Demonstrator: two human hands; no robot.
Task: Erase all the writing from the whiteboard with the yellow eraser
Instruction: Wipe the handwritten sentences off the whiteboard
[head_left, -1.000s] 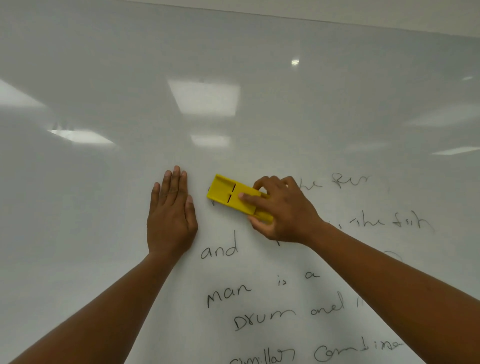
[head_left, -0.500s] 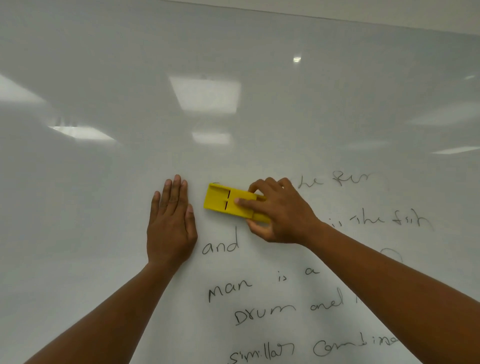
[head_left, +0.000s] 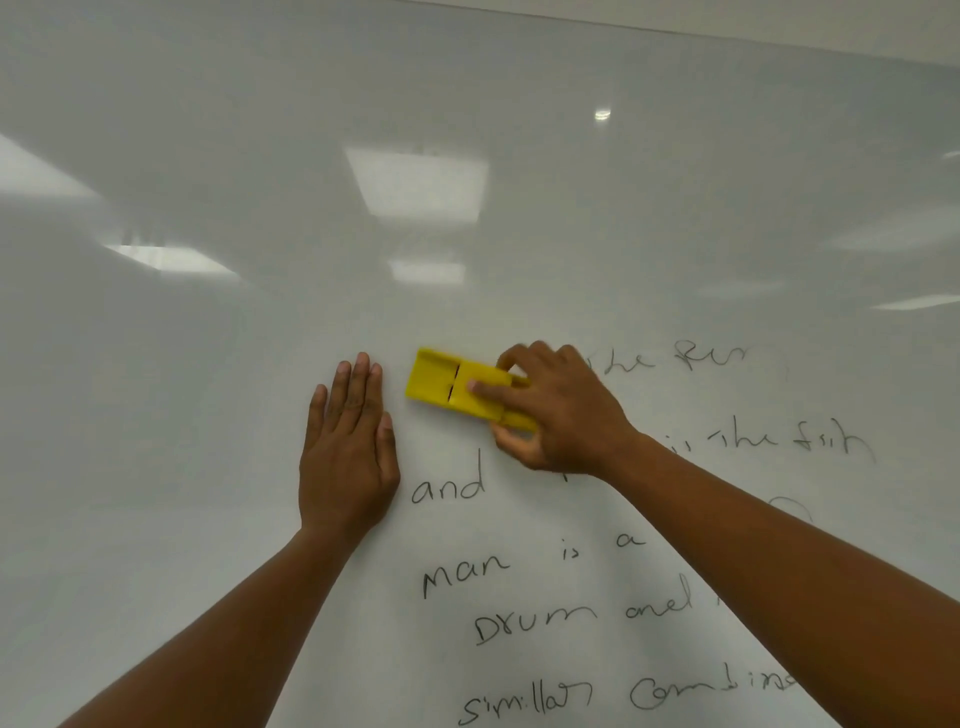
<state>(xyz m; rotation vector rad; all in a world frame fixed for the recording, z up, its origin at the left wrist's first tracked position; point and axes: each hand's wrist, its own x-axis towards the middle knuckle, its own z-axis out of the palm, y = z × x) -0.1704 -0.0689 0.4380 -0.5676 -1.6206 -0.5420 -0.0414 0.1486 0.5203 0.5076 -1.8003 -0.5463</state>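
Note:
A large whiteboard (head_left: 208, 364) fills the view. Black handwriting (head_left: 530, 618) covers its lower right part, in several lines such as "and", "man is a" and "Drum and". My right hand (head_left: 556, 410) grips the yellow eraser (head_left: 441, 382) by its right end and holds it flat against the board, left of the words "the fur". My left hand (head_left: 348, 447) rests flat on the board with fingers straight, just left of the eraser and apart from it. My right forearm hides part of the writing.
The board's top edge (head_left: 727, 39) runs along the upper right, with wall above it. Reflections of ceiling lights (head_left: 415, 182) show on the upper board. The left and upper parts of the board carry no writing.
The eraser and my right hand slid down and a little left half a second ago, then back up. My left hand stays flat in the same spot.

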